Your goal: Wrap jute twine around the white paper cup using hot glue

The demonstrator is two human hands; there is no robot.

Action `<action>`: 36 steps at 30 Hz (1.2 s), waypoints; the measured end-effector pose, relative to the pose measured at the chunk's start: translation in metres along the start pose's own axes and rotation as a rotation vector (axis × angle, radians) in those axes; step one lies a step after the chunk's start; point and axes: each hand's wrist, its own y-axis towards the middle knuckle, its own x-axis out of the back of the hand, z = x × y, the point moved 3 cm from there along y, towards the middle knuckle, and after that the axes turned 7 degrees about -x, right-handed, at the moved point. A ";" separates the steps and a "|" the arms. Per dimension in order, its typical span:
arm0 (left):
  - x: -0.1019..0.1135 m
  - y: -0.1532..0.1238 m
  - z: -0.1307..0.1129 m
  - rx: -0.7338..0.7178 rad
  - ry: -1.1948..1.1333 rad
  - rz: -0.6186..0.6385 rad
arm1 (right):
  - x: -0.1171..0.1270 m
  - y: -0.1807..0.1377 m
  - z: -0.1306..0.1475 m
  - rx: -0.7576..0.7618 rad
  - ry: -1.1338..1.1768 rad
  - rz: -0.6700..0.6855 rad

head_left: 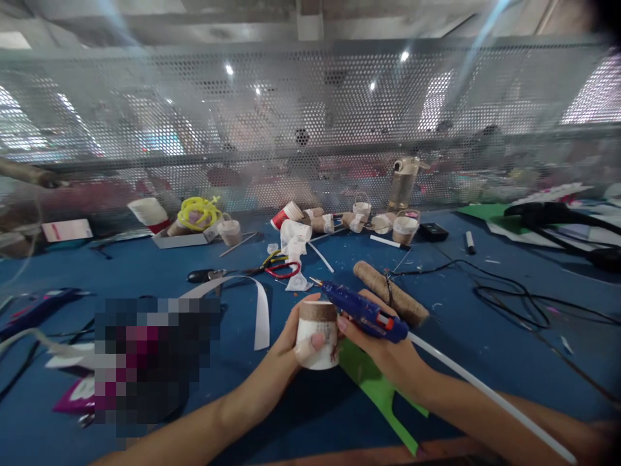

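My left hand (291,333) is wrapped round a white paper cup (315,353), its thumb across the front. A brown band of twine (317,312) circles one end of the cup. In my right hand (383,346) is a blue hot glue gun (361,307), held just above and right of the cup with its nozzle pointing up and left. A long white glue stick (485,388) runs out of the gun's rear past my forearm. My right thumb is close to the cup's rim. Below the hands lies a piece of green felt or paper (371,382).
Behind the hands lie a roll of twine (388,291), red-handled scissors (284,268), crumpled white paper (295,243) and several small twine-wrapped cups. A white strip (262,317) curls at left. Black cable (490,294) loops at right. A perforated metal screen (310,129) stands at the back.
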 end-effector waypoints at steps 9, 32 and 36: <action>0.003 -0.003 -0.001 -0.066 0.073 -0.086 | -0.003 -0.002 0.005 0.043 0.018 0.006; 0.016 0.000 -0.007 -0.131 -0.021 -0.007 | 0.020 0.002 0.016 0.201 -0.162 0.182; 0.017 0.000 -0.012 -0.135 -0.030 0.003 | 0.027 0.006 0.021 0.287 -0.202 0.222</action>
